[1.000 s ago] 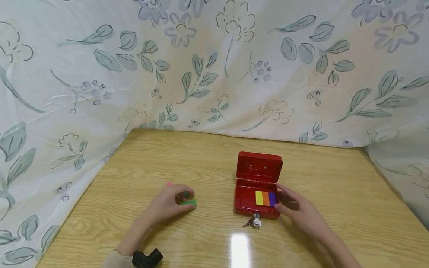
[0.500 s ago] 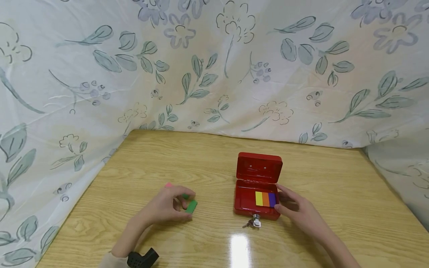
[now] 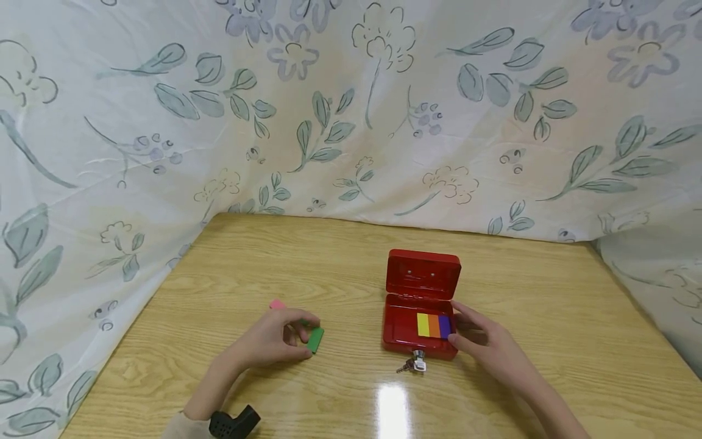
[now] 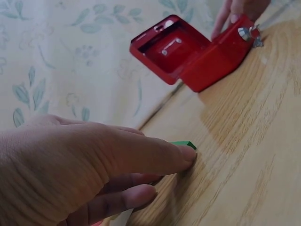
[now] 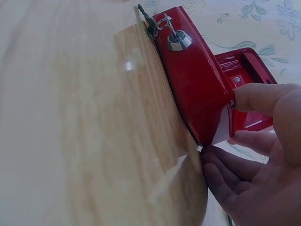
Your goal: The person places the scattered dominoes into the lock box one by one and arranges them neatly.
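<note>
My left hand point(image 3: 276, 337) pinches a small green block point(image 3: 315, 339) between thumb and index finger, low over the wooden table. In the left wrist view the thumb covers most of that green block point(image 4: 184, 144). Behind the hand a pink block point(image 3: 277, 304) peeks out, partly hidden. To the right sits a red cash box point(image 3: 400, 332), its lid raised. Yellow point(image 3: 423, 325), orange point(image 3: 434, 326) and purple point(image 3: 444, 327) blocks lie side by side in its right half. My right hand point(image 3: 492, 346) holds the box's right side, thumb at the rim and fingers against the outer wall.
Keys point(image 3: 406, 366) hang from the lock point(image 3: 419, 354) on the box's front. The raised lid point(image 3: 423, 274) stands at the back of the box. A floral cloth point(image 3: 351, 122) closes off the far and left sides of the wooden table point(image 3: 329, 256).
The green block has turned from lying crosswise to a steep slant between the left thumb and index finger. The left hand has shifted slightly toward me; the right hand and box stay in place.
</note>
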A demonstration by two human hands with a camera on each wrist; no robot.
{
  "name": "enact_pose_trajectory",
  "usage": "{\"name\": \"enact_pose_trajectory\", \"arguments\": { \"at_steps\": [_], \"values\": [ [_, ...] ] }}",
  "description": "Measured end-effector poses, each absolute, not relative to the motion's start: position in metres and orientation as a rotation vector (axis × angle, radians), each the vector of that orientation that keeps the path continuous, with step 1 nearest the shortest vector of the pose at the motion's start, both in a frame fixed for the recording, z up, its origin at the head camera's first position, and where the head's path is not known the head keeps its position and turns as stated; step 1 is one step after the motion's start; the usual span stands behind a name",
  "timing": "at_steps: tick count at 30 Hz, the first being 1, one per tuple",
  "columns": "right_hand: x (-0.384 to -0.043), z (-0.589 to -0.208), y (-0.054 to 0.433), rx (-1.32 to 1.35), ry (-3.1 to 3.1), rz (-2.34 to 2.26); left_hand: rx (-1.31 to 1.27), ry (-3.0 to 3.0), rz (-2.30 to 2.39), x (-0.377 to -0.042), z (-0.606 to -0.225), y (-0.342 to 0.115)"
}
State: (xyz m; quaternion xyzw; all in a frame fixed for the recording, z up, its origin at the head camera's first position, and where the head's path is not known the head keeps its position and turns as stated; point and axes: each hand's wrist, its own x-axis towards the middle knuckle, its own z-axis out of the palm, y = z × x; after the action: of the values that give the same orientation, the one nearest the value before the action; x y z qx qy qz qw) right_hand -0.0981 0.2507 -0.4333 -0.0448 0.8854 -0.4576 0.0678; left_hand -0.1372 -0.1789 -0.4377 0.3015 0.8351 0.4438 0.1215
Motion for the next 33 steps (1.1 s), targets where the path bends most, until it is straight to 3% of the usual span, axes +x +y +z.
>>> {"name": "enact_pose_trajectory", "arguments": {
  "at_steps": [33],
  "values": [
    [-0.0991, -0.4294, 0.2477, -0.154, 2.677, -1.404, 0.918, 2.520, 1.428, -0.1420, -0.4416, -0.1790]
  ]
}}
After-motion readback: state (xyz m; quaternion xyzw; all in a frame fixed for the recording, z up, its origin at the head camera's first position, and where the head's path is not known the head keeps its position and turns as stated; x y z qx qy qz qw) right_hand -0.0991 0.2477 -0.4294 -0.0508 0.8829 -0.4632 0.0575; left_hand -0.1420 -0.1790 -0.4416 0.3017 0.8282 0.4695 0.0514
